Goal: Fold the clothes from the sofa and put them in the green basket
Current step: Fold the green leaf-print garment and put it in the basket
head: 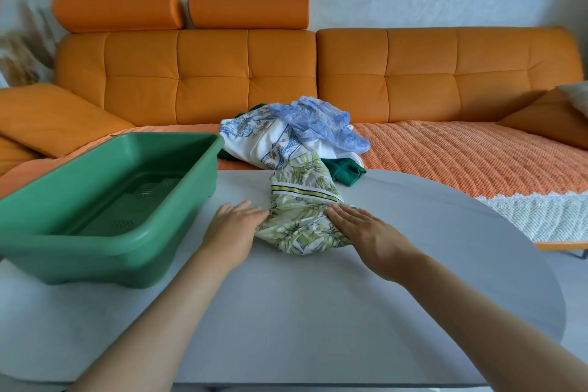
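The leaf-print garment is lying bunched on the grey table, its long axis running from the far edge, by the pile of clothes on the sofa, towards the person; both hands are sitting at its near end; the left hand is lying flat, straight fingertips touching the cloth's left edge; the right hand is pressing flat on its right side, gripping nothing; the green basket is standing to the left, making the left hand the nearer one for the later drop.
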`<state>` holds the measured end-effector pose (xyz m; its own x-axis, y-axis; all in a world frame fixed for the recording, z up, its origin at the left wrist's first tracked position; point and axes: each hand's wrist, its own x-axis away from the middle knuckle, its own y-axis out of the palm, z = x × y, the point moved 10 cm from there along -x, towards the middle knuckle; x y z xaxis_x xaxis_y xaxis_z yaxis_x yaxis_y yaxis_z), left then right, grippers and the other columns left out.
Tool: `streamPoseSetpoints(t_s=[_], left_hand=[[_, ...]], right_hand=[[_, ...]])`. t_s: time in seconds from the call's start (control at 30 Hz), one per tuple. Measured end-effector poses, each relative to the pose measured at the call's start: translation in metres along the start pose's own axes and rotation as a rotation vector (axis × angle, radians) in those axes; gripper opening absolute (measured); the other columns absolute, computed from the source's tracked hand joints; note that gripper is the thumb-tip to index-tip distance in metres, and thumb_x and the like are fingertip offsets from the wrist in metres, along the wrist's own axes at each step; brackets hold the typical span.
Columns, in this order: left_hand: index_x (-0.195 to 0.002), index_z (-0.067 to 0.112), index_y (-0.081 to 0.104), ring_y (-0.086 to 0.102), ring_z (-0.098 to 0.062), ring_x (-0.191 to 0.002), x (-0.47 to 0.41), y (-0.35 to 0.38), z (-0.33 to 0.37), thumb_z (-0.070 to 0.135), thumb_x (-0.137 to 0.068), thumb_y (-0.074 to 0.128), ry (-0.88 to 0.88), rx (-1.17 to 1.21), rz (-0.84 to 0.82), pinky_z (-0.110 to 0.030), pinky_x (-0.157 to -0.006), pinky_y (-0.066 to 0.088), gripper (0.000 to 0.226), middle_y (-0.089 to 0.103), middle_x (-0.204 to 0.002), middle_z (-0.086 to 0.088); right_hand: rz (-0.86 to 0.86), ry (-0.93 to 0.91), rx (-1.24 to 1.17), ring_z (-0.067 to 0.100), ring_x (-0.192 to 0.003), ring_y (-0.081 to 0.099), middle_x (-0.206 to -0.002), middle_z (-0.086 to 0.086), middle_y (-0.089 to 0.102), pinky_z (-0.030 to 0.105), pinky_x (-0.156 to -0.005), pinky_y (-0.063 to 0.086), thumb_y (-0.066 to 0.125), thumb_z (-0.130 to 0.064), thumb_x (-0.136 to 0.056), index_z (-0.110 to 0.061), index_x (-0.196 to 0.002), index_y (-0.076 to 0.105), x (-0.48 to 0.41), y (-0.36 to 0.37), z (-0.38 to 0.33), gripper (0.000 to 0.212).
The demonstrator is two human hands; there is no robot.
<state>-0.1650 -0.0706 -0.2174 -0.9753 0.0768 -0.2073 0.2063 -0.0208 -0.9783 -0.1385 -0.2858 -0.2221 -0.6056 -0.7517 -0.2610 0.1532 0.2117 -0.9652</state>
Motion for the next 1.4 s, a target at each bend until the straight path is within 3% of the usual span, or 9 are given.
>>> streamPoseSetpoints(t_s=[0.23,0.3,0.43,0.57,0.67,0.83,1.0,1.2,1.4], left_hand=[[-0.108,0.013,0.065,0.061,-0.03,-0.095,0.024,-0.081,0.023,-0.014,-0.069,0.052,-0.005,0.299,0.483,-0.039,-0.079,0.045,0.049,0.067,-0.107,-0.001],[-0.115,0.017,0.065,0.062,-0.025,-0.104,0.028,-0.07,0.059,0.013,-0.081,0.054,0.166,0.338,0.362,-0.041,-0.087,0.05,0.037,0.067,-0.115,0.001],[-0.158,0.036,0.001,0.006,-0.016,-0.153,0.029,0.019,0.073,0.084,-0.069,0.05,0.044,0.222,-0.193,-0.047,-0.122,0.016,0.112,0.005,-0.166,0.01],[-0.158,0.042,0.008,-0.005,0.002,-0.15,0.019,0.019,0.084,0.07,-0.077,0.066,0.154,0.463,-0.143,-0.042,-0.124,-0.001,0.103,0.004,-0.159,0.028],[-0.156,0.042,0.018,-0.002,0.012,-0.145,0.008,0.021,0.082,0.077,-0.084,0.039,0.128,0.655,-0.178,-0.03,-0.123,-0.002,0.082,0.007,-0.154,0.033],[-0.158,0.028,0.019,-0.001,0.002,-0.149,-0.01,0.038,0.049,0.04,-0.108,0.032,-0.011,0.714,-0.206,-0.026,-0.121,-0.002,0.053,0.008,-0.165,0.015],[-0.155,0.026,0.032,0.007,-0.009,-0.152,-0.027,0.047,0.053,0.034,-0.108,0.036,0.045,0.624,-0.242,-0.029,-0.121,0.003,0.048,0.019,-0.164,0.009],[-0.117,0.03,0.06,0.053,-0.019,-0.11,-0.026,0.023,0.003,0.069,-0.087,0.055,-0.237,0.412,-0.039,-0.038,-0.087,0.048,0.05,0.058,-0.115,0.007],[-0.064,0.016,0.035,0.043,-0.025,-0.058,-0.021,-0.016,0.004,0.04,-0.102,0.049,-0.085,0.442,0.139,-0.033,-0.052,0.025,0.048,0.043,-0.057,-0.001]], right_hand=[[-0.051,0.054,-0.045,0.01,-0.153,0.001,-0.166,-0.006,-0.003,0.022,-0.122,0.006,0.032,-0.014,-0.104,-0.025,-0.16,0.004,0.005,0.004,0.001,0.064],[-0.048,0.054,-0.07,0.007,-0.152,0.002,-0.166,-0.009,-0.001,0.023,-0.121,0.012,0.032,-0.016,-0.104,-0.028,-0.16,0.005,0.005,0.003,-0.003,0.064],[-0.039,-0.003,-0.055,0.009,-0.153,0.005,-0.165,-0.008,0.006,0.025,-0.123,0.013,0.035,-0.012,-0.102,-0.031,-0.159,0.011,0.005,0.001,-0.014,0.065],[-0.074,-0.036,0.033,0.019,-0.154,0.003,-0.167,0.0,0.001,0.038,-0.125,0.008,0.044,-0.017,-0.099,-0.03,-0.159,0.017,0.009,0.007,-0.019,0.067],[0.008,-0.059,0.128,0.024,-0.154,-0.002,-0.167,0.004,-0.003,0.053,-0.123,0.008,0.05,-0.021,-0.097,-0.031,-0.159,0.014,0.012,-0.003,-0.025,0.073],[0.201,-0.284,0.114,0.035,-0.125,0.053,-0.148,0.01,0.05,0.045,-0.101,0.047,0.048,-0.014,-0.096,-0.027,-0.14,0.058,0.015,-0.034,-0.06,0.046],[0.167,-0.404,-0.046,0.033,-0.101,0.056,-0.12,0.012,0.061,0.041,-0.088,0.051,0.053,0.001,-0.089,-0.02,-0.133,0.064,0.02,-0.031,-0.081,0.051],[0.162,-0.3,-0.119,0.032,-0.12,0.056,-0.141,0.01,0.054,0.043,-0.1,0.045,0.064,-0.006,-0.082,-0.026,-0.122,0.072,0.009,-0.04,-0.069,0.045],[0.059,-0.109,-0.116,0.022,-0.116,0.061,-0.131,-0.004,0.061,0.042,-0.091,0.053,0.06,-0.005,-0.068,-0.025,-0.119,0.068,0.003,-0.04,-0.048,0.056]])
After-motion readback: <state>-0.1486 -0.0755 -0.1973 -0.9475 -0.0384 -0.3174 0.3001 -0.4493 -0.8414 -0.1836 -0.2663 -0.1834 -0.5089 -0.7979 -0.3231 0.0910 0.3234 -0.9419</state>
